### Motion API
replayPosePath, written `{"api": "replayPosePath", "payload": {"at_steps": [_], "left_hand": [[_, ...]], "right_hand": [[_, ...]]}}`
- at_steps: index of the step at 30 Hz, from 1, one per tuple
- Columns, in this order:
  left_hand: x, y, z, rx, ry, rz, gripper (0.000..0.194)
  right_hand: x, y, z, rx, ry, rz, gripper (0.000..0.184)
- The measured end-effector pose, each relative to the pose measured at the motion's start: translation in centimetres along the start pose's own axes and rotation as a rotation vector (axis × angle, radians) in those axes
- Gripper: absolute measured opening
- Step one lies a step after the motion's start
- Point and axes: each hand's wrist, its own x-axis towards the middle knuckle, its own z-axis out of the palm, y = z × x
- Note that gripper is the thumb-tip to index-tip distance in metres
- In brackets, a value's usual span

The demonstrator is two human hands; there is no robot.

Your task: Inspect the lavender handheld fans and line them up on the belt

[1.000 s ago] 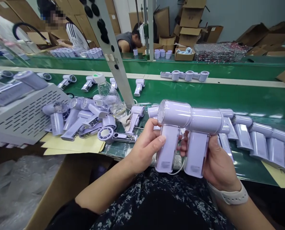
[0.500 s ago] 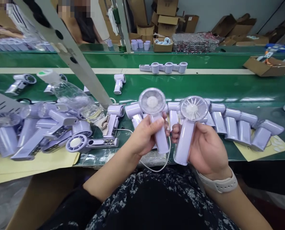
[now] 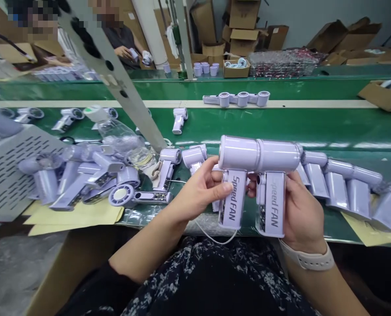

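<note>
Two lavender handheld fans are held side by side in front of me, their round heads touching end to end. My left hand (image 3: 211, 188) is closed on the handle of the left fan (image 3: 237, 153), thumb on its front. Wrapped around the handle of the right fan (image 3: 279, 156) is my right hand (image 3: 302, 210), with a pale watch strap (image 3: 310, 259) on the wrist. Both handles point down and show "Speed FAN" lettering and a clear side panel. A white cable (image 3: 211, 239) hangs behind the left fan.
At left, a heap of fans (image 3: 83, 171) lies on yellow sheets (image 3: 80, 219) beside a grey slotted basket (image 3: 8, 171). More fans (image 3: 353, 184) line the right edge. A slanted metal post (image 3: 123, 87) rises left of centre. Co-workers sit across the green belt (image 3: 297, 123).
Both fans have turned in my hands, from their round clear faces toward me to a side view with lettering, and their heads have come together. The view has shifted left.
</note>
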Motion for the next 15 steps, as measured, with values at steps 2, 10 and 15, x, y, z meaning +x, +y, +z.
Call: {"api": "replayPosePath", "payload": {"at_steps": [2,10,15], "left_hand": [[-1.1,0.7,-0.4,0.048,0.019,-0.009,0.059],[-4.3,3.2,-0.9,0.499,0.137,0.065,0.052],[-2.4,1.7,-3.4,0.662,-0.008,0.472,0.041]], "right_hand": [[0.2,0.8,0.6,-0.022,0.0,0.042,0.023],[0.1,2.2,1.2,-0.259,-0.304,-0.173,0.051],[-0.4,1.7,0.7,-0.487,-0.496,-0.529,0.064]]}}
